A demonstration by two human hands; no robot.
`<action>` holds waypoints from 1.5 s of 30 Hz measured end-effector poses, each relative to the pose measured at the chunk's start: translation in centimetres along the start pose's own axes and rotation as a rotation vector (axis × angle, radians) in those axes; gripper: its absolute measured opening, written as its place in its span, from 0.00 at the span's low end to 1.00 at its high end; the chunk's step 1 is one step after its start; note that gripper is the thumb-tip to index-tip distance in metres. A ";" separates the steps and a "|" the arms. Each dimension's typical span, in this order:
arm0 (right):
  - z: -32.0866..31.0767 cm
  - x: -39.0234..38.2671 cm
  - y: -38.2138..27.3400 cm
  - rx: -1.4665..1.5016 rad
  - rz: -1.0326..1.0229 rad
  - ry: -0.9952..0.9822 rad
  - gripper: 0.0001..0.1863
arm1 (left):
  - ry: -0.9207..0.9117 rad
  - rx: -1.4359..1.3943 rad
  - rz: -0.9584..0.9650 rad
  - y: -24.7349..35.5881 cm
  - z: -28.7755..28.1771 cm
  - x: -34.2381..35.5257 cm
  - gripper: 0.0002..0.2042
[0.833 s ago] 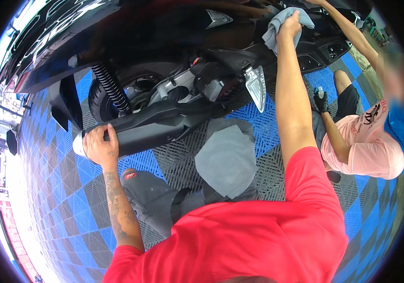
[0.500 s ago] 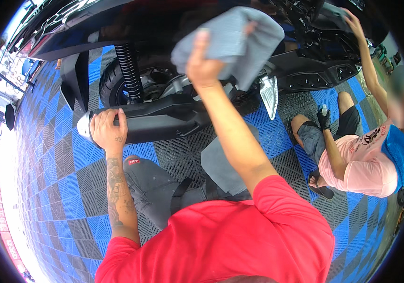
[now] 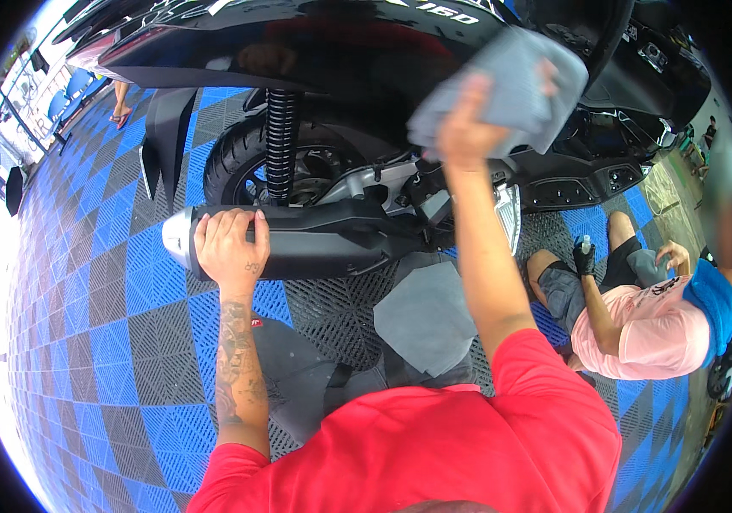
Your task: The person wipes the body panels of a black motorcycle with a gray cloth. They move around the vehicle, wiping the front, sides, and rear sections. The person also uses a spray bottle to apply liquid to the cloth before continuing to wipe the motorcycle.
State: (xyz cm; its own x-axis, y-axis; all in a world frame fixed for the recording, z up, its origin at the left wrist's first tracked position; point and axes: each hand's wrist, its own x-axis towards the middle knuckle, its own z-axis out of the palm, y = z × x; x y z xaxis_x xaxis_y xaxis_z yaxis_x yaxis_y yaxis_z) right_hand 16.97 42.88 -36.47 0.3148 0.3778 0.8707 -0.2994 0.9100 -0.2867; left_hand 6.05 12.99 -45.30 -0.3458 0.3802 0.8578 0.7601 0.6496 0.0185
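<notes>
Cloth of grey fabric [image 3: 533, 94], folded and blurred, is before the glossy black motorcycle panel [image 3: 366, 61], gripped by the right hand [image 3: 473, 128]. The left hand [image 3: 233, 248] rests on the black, silver-ended muffler [image 3: 323, 244], its grip unclear. Blue-and-dark-grey slatted floor tiles [image 3: 152, 368] spread below; 1 pink-shirted co-worker [image 3: 640, 338] sits at right.

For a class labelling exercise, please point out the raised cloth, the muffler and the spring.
Raised cloth [image 3: 516, 92], head view: middle of its grey face.
Muffler [image 3: 325, 243], head view: its black body.
Spring [image 3: 280, 145], head view: coils about halfway along.
</notes>
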 end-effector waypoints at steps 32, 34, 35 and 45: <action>7.1 3.2 -8.5 -0.366 -0.598 -0.753 0.32 | -0.020 -0.160 -0.084 -0.8 -1.1 -0.1 0.07; 1.7 3.0 -3.0 -0.429 -0.523 -0.527 0.31 | 0.005 -0.175 -0.072 -0.6 -0.7 -0.3 0.07; -0.3 2.3 -2.4 -0.565 -0.467 -0.476 0.31 | 0.033 -0.165 -0.061 -0.7 -0.5 -0.4 0.07; 16.8 0.3 -13.5 -0.220 -0.731 -0.845 0.40 | -0.059 -0.192 -0.103 -0.9 -1.3 -0.4 0.07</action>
State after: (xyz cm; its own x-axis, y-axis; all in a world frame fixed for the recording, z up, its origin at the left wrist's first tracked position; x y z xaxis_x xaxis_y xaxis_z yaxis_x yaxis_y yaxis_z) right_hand 6.00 27.87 -25.67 -0.3835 -0.4155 0.8248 -0.1027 0.9067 0.4090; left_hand 6.21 11.41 -45.02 -0.4546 0.3594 0.8150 0.8076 0.5522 0.2069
